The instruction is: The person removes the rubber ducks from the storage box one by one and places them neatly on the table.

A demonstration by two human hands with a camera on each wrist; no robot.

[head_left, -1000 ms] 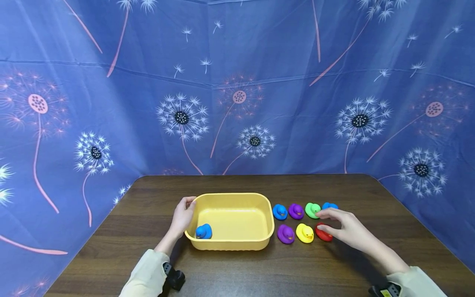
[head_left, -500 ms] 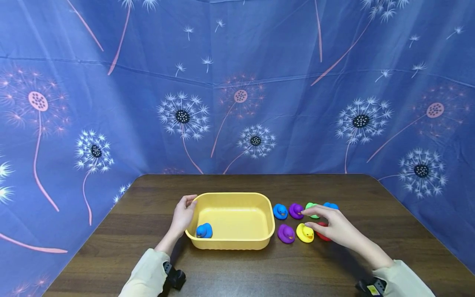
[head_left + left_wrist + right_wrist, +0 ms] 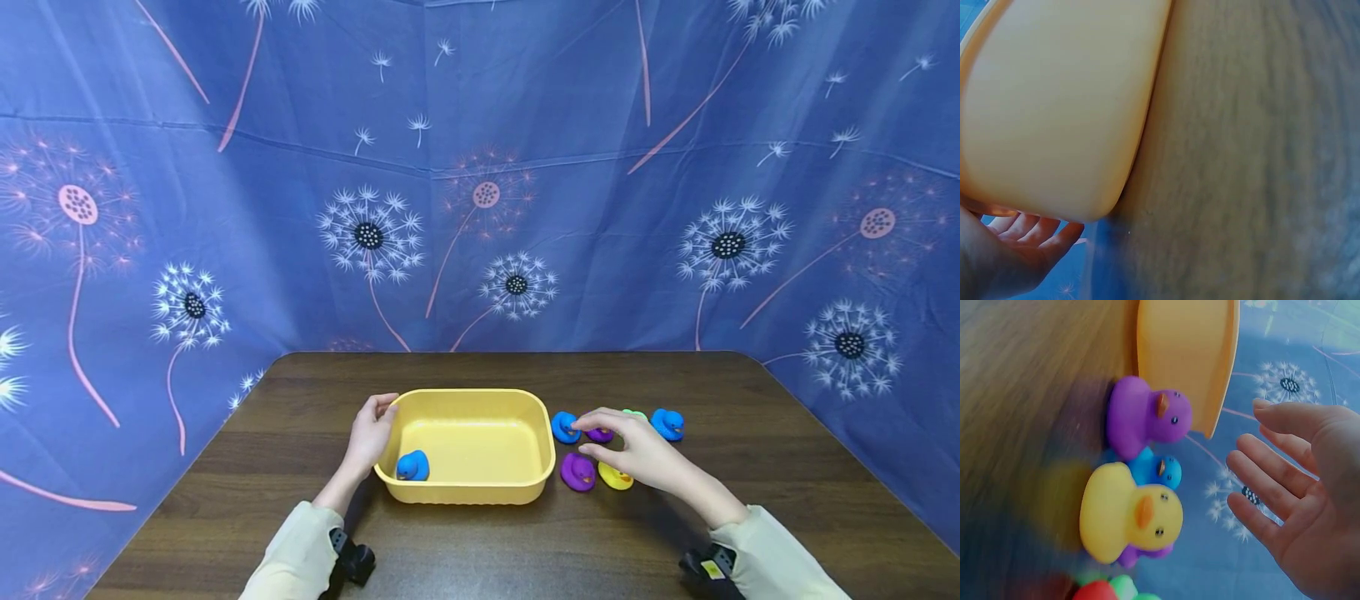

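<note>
A yellow plastic tub (image 3: 472, 494) stands on the table, a blue rubber duck (image 3: 412, 467) in its near left corner. My left hand (image 3: 371, 435) grips the tub's left end, thumb at the rim and fingers along the outer wall (image 3: 1047, 125). Over the ducks right of the tub, my right hand (image 3: 641, 450) hovers with thumb and fingers spread and nothing between them. Closest to its fingertips are a blue duck (image 3: 565, 427), a back purple duck (image 3: 599, 435) and a front purple duck (image 3: 577, 472). A yellow duck (image 3: 1107, 515) is partly covered by this hand in the head view.
Farther right sits another blue duck (image 3: 667, 423). A green duck (image 3: 635, 413) peeks out behind the right hand, and a red duck (image 3: 1096, 591) shows at the bottom of the right wrist view. The brown wooden table (image 3: 465, 554) backs onto a blue dandelion-print cloth (image 3: 600, 208).
My right hand has moved left across the ducks, from over the red and green ones toward the purple and blue ones beside the tub. The left hand and tub have stayed put.
</note>
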